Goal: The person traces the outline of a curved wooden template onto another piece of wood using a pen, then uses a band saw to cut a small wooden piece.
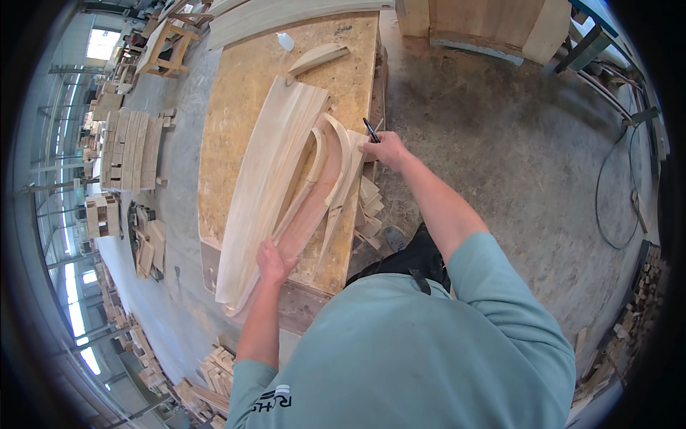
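On the yellow-brown workbench [223, 136], a wide stack of pale boards [266, 161] lies lengthwise. Beside it on the right rests a reddish board [309, 214], with a hook-shaped curved wooden piece [344, 149] along it. My left hand [275, 263] is closed around the near part of the reddish board and the strip beside it. A black pen [371, 129] sticks up from my right hand [386, 149], which is closed on it. Those fingers also touch the top of a tapered wooden piece [349, 191] at the bench's right edge.
At the far end of the bench lie a curved offcut [319, 57] and a small white bottle [285, 41]. Wood pieces [369, 211] are piled beside the bench's right side. Stacked lumber [131, 150] stands on the left, and a cable [599, 207] runs at the right.
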A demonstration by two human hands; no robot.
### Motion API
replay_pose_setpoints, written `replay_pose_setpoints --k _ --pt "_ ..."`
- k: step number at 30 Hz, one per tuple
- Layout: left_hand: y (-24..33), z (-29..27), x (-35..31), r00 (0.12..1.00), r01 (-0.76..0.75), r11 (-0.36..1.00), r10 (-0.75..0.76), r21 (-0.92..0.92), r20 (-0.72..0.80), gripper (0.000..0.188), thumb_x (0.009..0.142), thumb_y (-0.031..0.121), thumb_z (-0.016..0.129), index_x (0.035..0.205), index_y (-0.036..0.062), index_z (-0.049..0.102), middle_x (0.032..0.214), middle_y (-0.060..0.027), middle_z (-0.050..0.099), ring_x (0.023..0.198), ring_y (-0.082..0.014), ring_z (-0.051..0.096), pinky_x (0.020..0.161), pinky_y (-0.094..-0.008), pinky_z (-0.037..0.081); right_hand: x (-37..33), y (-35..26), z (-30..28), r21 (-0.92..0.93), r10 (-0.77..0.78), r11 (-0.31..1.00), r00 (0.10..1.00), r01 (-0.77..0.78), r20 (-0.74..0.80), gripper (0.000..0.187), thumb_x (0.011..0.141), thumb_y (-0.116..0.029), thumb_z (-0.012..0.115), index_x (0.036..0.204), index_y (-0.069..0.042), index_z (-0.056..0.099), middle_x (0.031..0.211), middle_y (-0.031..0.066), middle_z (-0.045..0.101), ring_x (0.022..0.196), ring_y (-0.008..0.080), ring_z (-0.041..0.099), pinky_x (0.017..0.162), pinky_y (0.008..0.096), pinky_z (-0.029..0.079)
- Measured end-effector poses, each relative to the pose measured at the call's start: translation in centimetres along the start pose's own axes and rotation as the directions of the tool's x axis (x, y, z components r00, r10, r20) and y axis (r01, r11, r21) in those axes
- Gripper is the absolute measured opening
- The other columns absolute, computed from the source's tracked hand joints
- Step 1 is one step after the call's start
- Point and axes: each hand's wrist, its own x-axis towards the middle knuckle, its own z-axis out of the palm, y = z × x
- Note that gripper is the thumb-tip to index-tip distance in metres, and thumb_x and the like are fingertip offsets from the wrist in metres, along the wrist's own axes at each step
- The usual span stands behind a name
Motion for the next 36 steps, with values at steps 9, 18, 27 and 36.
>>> replay_pose_setpoints --k 9,18,27,36 --pt "-0.1 0.3 -0.3 1.000 0.011 1.000 -0.011 0.005 0.001 0.095 0.057 0.021 0.096 0.133 -0.0031 0.044 0.120 -0.0265 0.059 0.115 -0.0449 0.056 0.100 -0.0523 0.046 -1.3 1.0 0.8 0.052 -0.009 0.999 0.998 0.012 -0.060 0.028 0.076 -0.023 0.086 0.076 -0.001 0.070 0.078 0.0072 0.069 0.071 0.0138 0.061 0.069 0.0337 0.051" --pt "0.0 0.3 -0.7 1.000 0.017 1.000 -0.017 0.006 -0.008 0.096 0.057 0.021 0.097 0.133 -0.0042 0.044 0.121 -0.0283 0.059 0.114 -0.0462 0.056 0.100 -0.0523 0.046 -1.5 1.0 0.8 0.044 0.016 0.999 0.999 -0.014 -0.043 0.024 0.082 -0.019 0.085 0.089 -0.003 0.068 0.078 -0.0013 0.062 0.070 0.0093 0.054 0.064 0.0285 0.045" --pt "-0.1 0.3 -1.0 0.999 -0.014 1.000 0.015 0.003 -0.031 0.096 0.058 0.019 0.096 0.135 -0.0045 0.044 0.121 -0.0281 0.059 0.115 -0.0469 0.056 0.100 -0.0522 0.046 -0.7 2.5 1.1 0.053 -0.029 0.998 0.997 0.033 -0.073 0.022 0.082 -0.016 0.084 0.089 -0.002 0.069 0.085 0.0019 0.069 0.079 0.0108 0.062 0.073 0.0285 0.051" --pt "0.3 0.1 -0.8 1.000 -0.005 1.000 0.005 -0.016 -0.012 0.096 0.059 0.019 0.096 0.135 -0.0041 0.044 0.124 -0.0279 0.058 0.118 -0.0460 0.055 0.102 -0.0520 0.045 -1.2 2.3 1.0 0.104 -0.029 0.994 0.997 0.036 -0.069 0.021 0.082 -0.017 0.083 0.089 -0.002 0.070 0.086 0.0021 0.070 0.078 0.0106 0.061 0.072 0.0286 0.049"
